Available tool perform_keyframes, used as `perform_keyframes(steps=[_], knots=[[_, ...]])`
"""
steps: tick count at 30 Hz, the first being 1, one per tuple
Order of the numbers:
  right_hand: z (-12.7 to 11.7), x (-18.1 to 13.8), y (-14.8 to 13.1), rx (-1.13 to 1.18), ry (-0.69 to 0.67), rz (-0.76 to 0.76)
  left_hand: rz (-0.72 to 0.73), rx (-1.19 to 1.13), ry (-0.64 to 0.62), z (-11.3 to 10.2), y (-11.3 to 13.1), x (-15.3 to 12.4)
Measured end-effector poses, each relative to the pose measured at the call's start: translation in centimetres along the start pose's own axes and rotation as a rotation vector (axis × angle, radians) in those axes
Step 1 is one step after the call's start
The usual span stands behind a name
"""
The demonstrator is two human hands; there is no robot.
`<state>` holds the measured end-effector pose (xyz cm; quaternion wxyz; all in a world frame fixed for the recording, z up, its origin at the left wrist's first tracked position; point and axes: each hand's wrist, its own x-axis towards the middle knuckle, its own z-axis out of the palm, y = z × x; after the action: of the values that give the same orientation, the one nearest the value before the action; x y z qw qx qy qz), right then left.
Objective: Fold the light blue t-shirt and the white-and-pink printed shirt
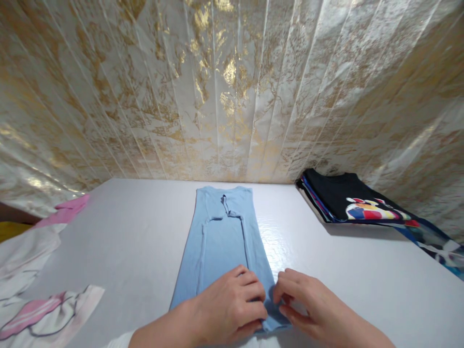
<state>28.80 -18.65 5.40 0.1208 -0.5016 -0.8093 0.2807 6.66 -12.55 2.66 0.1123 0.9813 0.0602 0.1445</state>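
Observation:
A light blue shirt (pixel 223 249) lies on the white table with its sides folded inward, making a long narrow panel that widens toward me. Its neckline is at the far end, where a small dark tag or cord shows. My left hand (pixel 235 304) is closed over the near part of the shirt, fingers curled down on the cloth close to the hem. Beside it, my right hand (pixel 304 302) pinches the near right edge of the same shirt between thumb and fingers. The left fingertips are partly hidden, and the hand covers some of the hem.
On the white table (pixel 134 241), a stack of folded clothes (pixel 331 193) with a black printed shirt on top sits at the far right. Loose white and pink garments (pixel 39 309) lie at the left. A gold-patterned curtain (pixel 217 96) hangs along the back edge.

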Motion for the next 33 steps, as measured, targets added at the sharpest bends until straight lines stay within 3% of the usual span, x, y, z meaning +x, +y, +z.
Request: perform_keyframes(steps=[5,11,18,21,28,33], knots=[[1.6,1.2,1.5,-0.059,0.169,-0.044,0.012,-0.061,0.03,0.0,0.0,-0.1],[2.5,2.4,1.7,-0.094,0.227,-0.15,-0.005,-0.061,0.029,0.4,-0.2,-0.1],[2.8,4.2,2.6,-0.195,0.415,-0.205,0.005,-0.077,0.009,-0.1,-0.1,0.0],[2.9,5.8,3.4,-0.291,0.389,-0.251,-0.02,-0.114,-0.011,-0.9,-0.2,-0.1],[0.9,11.2,6.4,-0.449,0.383,-0.109,-0.021,-0.263,-0.13,-2.1,-0.9,-0.3],[0.0,16.9,7.8,-0.38,0.314,-0.042,0.006,-0.347,-0.101,1.2,-2.5,-0.6]])
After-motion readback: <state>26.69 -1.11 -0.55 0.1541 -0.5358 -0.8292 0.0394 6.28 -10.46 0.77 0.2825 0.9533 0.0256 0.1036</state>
